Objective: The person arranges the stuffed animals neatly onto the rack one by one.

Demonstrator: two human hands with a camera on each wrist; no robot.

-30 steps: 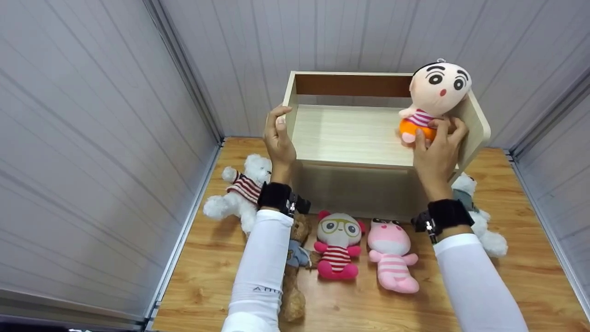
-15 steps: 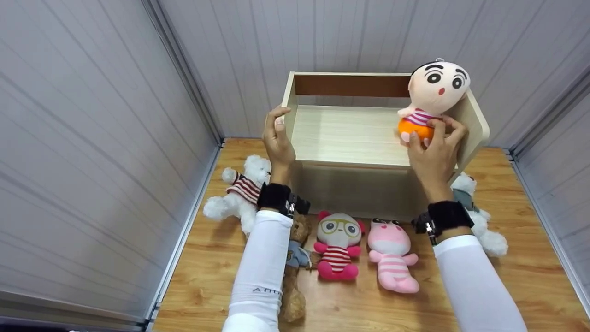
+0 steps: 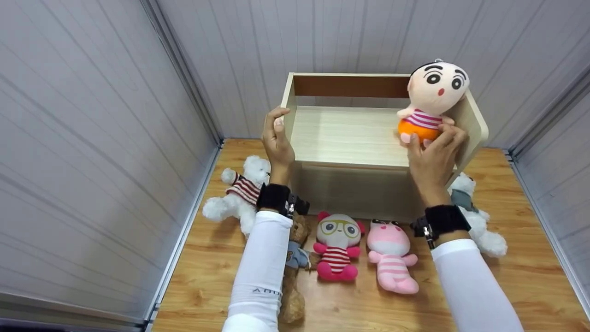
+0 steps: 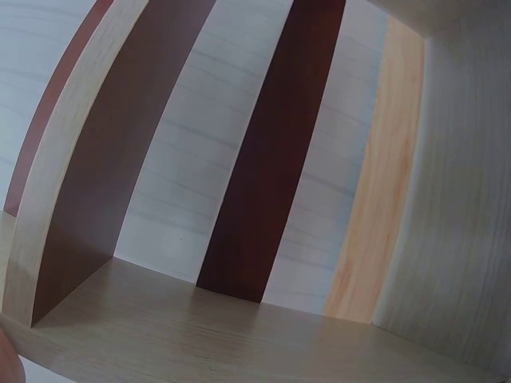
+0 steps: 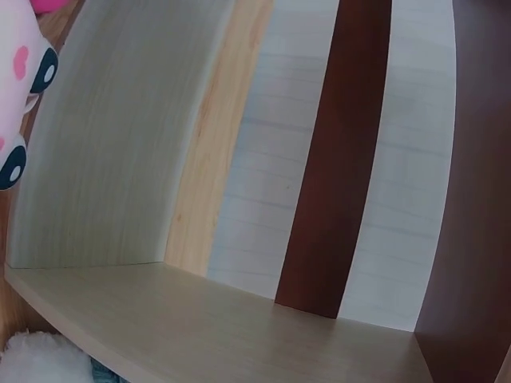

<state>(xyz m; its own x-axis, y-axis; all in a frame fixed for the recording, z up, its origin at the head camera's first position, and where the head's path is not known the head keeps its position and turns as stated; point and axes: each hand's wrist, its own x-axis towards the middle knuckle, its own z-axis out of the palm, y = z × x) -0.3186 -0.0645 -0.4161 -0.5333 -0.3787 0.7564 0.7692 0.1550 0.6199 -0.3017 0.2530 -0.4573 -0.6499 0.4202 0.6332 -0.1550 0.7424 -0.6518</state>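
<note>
In the head view, a plush doll (image 3: 439, 90) with a big round head, thick black brows, striped shirt and orange shorts sits upright at the right end of the top shelf of a pale wooden shelf unit (image 3: 350, 133). My right hand (image 3: 435, 154) holds its lower body, thumb at the feet and fingers along its side. At the other end, my left hand (image 3: 279, 140) grips the front edge of the unit's left side panel. A fingertip (image 4: 9, 359) shows at the lower left of the left wrist view. The right wrist view looks into the lower compartment.
On the floor before the unit lie a brown bear (image 3: 295, 272), a pink-and-white panda (image 3: 338, 246) and a pink plush toy (image 3: 394, 256). White bears lie left (image 3: 244, 189) and right (image 3: 477, 216) of it. Grey panel walls (image 3: 355, 37) enclose the floor.
The fingers of my right hand have slid down and outward on the doll, so its arm on that side now shows. My left hand stays on the side panel.
</note>
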